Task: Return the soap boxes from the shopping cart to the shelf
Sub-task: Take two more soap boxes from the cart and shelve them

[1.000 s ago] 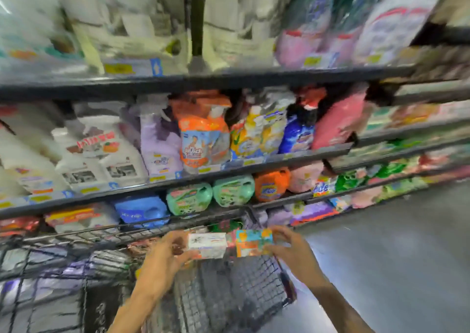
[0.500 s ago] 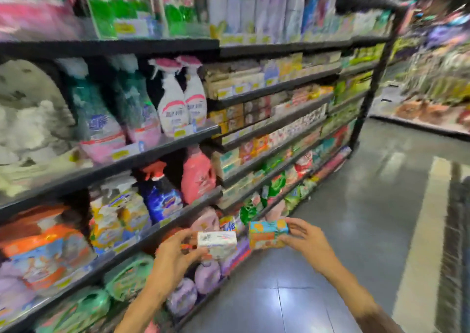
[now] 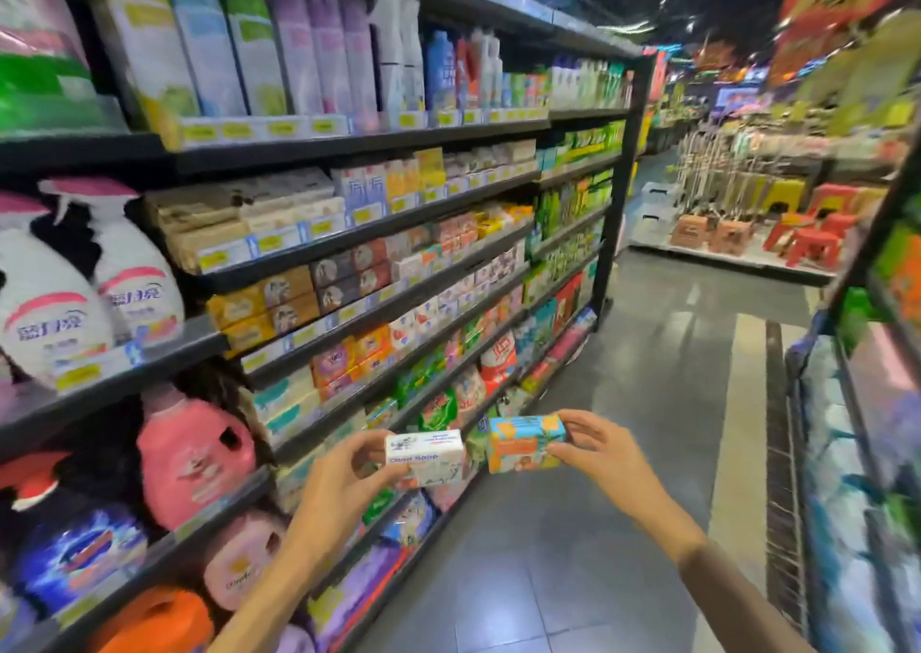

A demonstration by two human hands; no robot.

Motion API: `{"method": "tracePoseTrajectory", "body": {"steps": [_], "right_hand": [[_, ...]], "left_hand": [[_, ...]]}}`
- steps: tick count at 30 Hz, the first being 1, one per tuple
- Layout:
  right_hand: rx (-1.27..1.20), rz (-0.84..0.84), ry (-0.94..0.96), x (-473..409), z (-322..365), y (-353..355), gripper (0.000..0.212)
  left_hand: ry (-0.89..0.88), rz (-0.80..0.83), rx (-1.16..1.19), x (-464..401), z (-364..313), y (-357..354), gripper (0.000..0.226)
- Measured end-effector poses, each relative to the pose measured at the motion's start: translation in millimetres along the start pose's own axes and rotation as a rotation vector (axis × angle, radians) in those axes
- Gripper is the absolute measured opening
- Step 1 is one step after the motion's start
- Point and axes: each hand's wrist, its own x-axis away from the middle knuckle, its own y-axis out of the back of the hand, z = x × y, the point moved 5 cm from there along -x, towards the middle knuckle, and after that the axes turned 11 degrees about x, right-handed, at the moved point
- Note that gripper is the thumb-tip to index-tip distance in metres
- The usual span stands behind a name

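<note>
My left hand [image 3: 344, 473] grips a white soap box [image 3: 424, 457] with blue lettering by its left end. My right hand [image 3: 595, 453] grips an orange and teal soap box [image 3: 524, 442] by its right end. Both boxes are held side by side, almost touching, in front of me above the aisle floor. Rows of stacked soap boxes [image 3: 349, 278] fill the dark shelf [image 3: 379, 223] to my left, a little ahead. The shopping cart is out of view.
Spray bottles [image 3: 129, 278] and a pink detergent jug [image 3: 194, 458] stand on the near left shelves. Grey tiled aisle floor [image 3: 623, 453] runs ahead. Another rack [image 3: 857, 403] borders the right side. Red plastic stools [image 3: 812, 238] sit at the aisle's far end.
My view has swung right, away from the cart and along the aisle toward the soap shelves. Both hands still hold their boxes in the same grip.
</note>
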Motion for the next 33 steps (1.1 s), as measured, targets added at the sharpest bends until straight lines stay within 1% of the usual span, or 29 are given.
{"method": "tracePoseTrajectory", "body": {"steps": [4,8,16,19,22,27,30,33], "right_hand": [[-0.034,-0.04,0.008,-60.2,-16.7,33.0,0.036],[-0.039,-0.073,0.002,-140.4,-36.5,50.1,0.038],[0.0,-0.043,0.029,-309.8,-34.4,61.4,0.039],[-0.014,0.005,0.049,-364.8,-33.3,53.6,0.039],[-0.031,0.053,0.085,-417.8,-25.8,37.8,0.039],[-0.039,0.228,0.189,-514.4,-11.3,6.0,0.038],[-0.065,0.329,0.24,-571.1,-7.6,-14.2,0.042],[-0.09,0.427,0.295,-620.4,-0.3,-28.7,0.039]], "left_hand": [[-0.046,-0.002,0.028,-73.3,0.3,-37.3,0.034],[-0.062,0.0,0.069,-158.3,14.4,-65.4,0.036],[-0.065,-0.076,0.035,-318.2,19.4,-84.9,0.035],[-0.054,-0.131,0.028,-359.0,27.0,-80.6,0.032],[-0.016,-0.178,0.044,-394.0,43.0,-72.8,0.033],[0.002,-0.365,0.001,-436.2,54.2,-65.3,0.032],[0.015,-0.481,-0.054,-454.7,59.9,-63.3,0.032],[0.06,-0.604,-0.072,-471.5,64.3,-64.9,0.034]]}}
